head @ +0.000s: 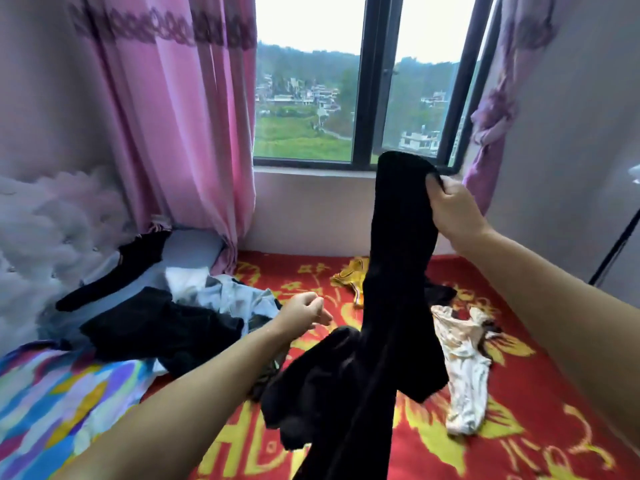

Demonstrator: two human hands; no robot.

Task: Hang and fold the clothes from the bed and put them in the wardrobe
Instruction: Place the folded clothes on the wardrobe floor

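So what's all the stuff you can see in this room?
black garment: 1, black, held up over the bed, hanging long
bed cover: 1, red with yellow pattern, spread on the bed
yellow garment: 1, yellow, far side of the bed
cream garment: 1, cream, on the bed, right
clothes pile: 1 heap, black, white and grey, on the bed, left
striped cloth: 1, many colours, near left
curtains: 2, pink, either side of the window
window: 1, dark frame, straight ahead
left hand: 1, loosely curled, holding nothing, over the bed
right hand: 1, raised, grip on the black garment's top
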